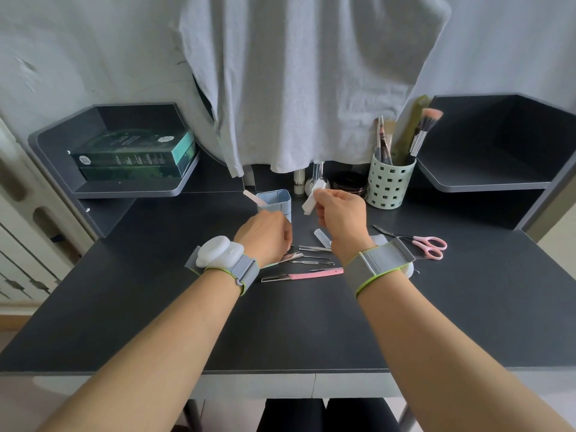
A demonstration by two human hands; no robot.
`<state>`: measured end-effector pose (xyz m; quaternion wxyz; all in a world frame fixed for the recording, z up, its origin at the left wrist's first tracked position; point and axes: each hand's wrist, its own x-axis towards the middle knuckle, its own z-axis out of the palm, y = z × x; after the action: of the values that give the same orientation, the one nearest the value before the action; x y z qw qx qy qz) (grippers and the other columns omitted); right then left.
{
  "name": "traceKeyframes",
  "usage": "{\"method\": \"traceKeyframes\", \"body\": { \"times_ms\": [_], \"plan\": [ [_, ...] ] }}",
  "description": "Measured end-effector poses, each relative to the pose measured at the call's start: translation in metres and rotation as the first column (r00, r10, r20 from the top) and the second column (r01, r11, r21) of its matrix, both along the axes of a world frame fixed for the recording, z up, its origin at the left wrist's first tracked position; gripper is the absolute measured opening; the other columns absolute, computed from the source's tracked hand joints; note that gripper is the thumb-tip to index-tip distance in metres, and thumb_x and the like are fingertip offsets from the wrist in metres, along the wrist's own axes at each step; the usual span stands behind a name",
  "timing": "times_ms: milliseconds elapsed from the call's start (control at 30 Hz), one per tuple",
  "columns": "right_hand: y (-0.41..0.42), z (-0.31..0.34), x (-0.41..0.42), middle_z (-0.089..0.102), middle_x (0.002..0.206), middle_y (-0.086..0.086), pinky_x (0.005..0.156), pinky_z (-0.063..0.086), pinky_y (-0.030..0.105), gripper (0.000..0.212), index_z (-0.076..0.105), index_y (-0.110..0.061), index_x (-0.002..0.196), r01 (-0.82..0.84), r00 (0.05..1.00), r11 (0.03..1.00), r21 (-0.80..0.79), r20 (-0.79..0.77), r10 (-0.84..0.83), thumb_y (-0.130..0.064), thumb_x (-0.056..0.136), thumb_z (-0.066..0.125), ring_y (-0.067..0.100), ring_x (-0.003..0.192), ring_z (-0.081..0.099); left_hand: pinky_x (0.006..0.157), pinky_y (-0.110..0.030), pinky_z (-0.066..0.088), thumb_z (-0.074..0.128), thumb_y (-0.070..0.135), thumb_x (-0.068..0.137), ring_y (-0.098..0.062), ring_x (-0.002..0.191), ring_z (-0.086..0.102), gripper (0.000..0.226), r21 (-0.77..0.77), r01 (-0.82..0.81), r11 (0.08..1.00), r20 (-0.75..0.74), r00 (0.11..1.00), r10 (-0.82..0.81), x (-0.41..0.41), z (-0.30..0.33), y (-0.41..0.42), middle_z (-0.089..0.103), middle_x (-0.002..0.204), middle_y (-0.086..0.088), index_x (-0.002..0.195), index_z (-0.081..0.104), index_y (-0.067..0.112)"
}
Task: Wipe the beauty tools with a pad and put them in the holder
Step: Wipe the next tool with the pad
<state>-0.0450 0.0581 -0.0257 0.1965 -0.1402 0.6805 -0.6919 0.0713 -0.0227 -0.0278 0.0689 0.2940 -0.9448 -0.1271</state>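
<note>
Head view: the right hand (341, 215) is raised above the tabletop (156, 322), pinching a white pad (312, 199). The left hand (265, 236) is lowered, knuckles up, fingers curled over the near ends of the metal tools (311, 255); its grip is hidden. The tools lie with long axes left-right, nearer the left hand. The blue holder (276, 202) stands just beyond it.

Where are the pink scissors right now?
In the head view, the pink scissors lie flat on the desk, right of the right hand, in front of the green holder.
</note>
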Motion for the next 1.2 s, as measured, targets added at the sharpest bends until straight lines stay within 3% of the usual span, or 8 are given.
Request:
{"method": "traceKeyframes", "body": {
  "times_ms": [133, 400, 533, 733, 1000, 1200],
  "plan": [
    [0.001, 0.000, 0.000, 0.060, 0.066, 0.001, 0.064, 0.044, 0.033, 0.019, 0.070, -0.019, 0.073, 0.001, 1.000, 1.000, 0.001, 0.007, -0.001, -0.020, 0.092, 0.066, 0.016, 0.065, 0.050, 0.066, -0.033, 0.049, 0.053, 0.012, 0.088, -0.033, 0.086, 0.065, 0.023, -0.044, 0.005, 0.999, 0.014, 1.000, -0.004, 0.000, -0.001, 0.002, 0.071, 0.091, -0.007, 0.084, 0.074, 0.019],
    [0.002, 0.001, 0.001, 0.061, 0.069, 0.001, 0.066, 0.044, 0.033, 0.017, 0.071, -0.018, 0.075, 0.003, 1.000, 1.000, 0.000, -0.001, -0.003, -0.021, 0.091, 0.066, 0.018, 0.069, 0.051, 0.064, -0.034, 0.040, 0.055, 0.009, 0.090, -0.035, 0.085, 0.061, 0.019, -0.146, 0.014, 0.989, -0.041, 0.999, -0.021, 0.003, 0.017, 0.005, 0.067, 0.093, -0.011, 0.076, 0.060, 0.020],
    [0.003, 0.002, 0.002, 0.061, 0.069, 0.001, 0.066, 0.043, 0.034, 0.017, 0.071, -0.018, 0.075, 0.004, 1.000, 1.000, -0.006, 0.005, -0.004, -0.021, 0.091, 0.067, 0.018, 0.070, 0.051, 0.068, -0.035, 0.040, 0.054, 0.011, 0.093, -0.031, 0.091, 0.060, 0.016, -0.184, 0.029, 0.983, -0.117, 0.992, -0.051, 0.001, 0.032, 0.010, 0.064, 0.100, -0.007, 0.090, 0.069, 0.016],
    [0.010, 0.001, 0.000, 0.058, 0.064, -0.001, 0.068, 0.042, 0.035, 0.016, 0.072, -0.017, 0.075, 0.015, 1.000, 1.000, -0.018, 0.006, -0.015, -0.020, 0.090, 0.066, 0.017, 0.064, 0.048, 0.081, -0.039, 0.048, 0.056, 0.017, 0.096, -0.022, 0.091, 0.059, 0.013, -0.142, -0.012, 0.990, -0.308, 0.951, -0.033, -0.003, 0.043, 0.013, 0.063, 0.096, -0.001, 0.093, 0.069, 0.017],
    [0.021, -0.001, 0.000, 0.058, 0.067, 0.003, 0.068, 0.043, 0.034, 0.020, 0.072, -0.018, 0.071, 0.025, 1.000, 1.000, -0.016, 0.012, -0.025, -0.018, 0.091, 0.065, 0.017, 0.066, 0.047, 0.081, -0.042, 0.051, 0.055, 0.020, 0.098, -0.022, 0.088, 0.063, 0.013, -0.086, -0.047, 0.995, -0.426, 0.905, 0.006, -0.002, 0.046, 0.018, 0.070, 0.093, 0.001, 0.096, 0.066, 0.014],
    [0.028, -0.009, 0.005, 0.058, 0.064, -0.002, 0.070, 0.045, 0.035, 0.017, 0.073, -0.018, 0.079, -0.030, 0.998, 0.999, -0.025, -0.063, 0.029, -0.023, 0.093, 0.065, 0.015, 0.065, 0.049, 0.081, -0.033, 0.052, 0.059, 0.020, 0.096, -0.019, 0.085, 0.065, 0.014, 0.075, -0.036, 0.997, -0.480, 0.875, 0.068, -0.005, 0.047, 0.015, 0.072, 0.088, 0.001, 0.095, 0.070, 0.012]
  ]
}}
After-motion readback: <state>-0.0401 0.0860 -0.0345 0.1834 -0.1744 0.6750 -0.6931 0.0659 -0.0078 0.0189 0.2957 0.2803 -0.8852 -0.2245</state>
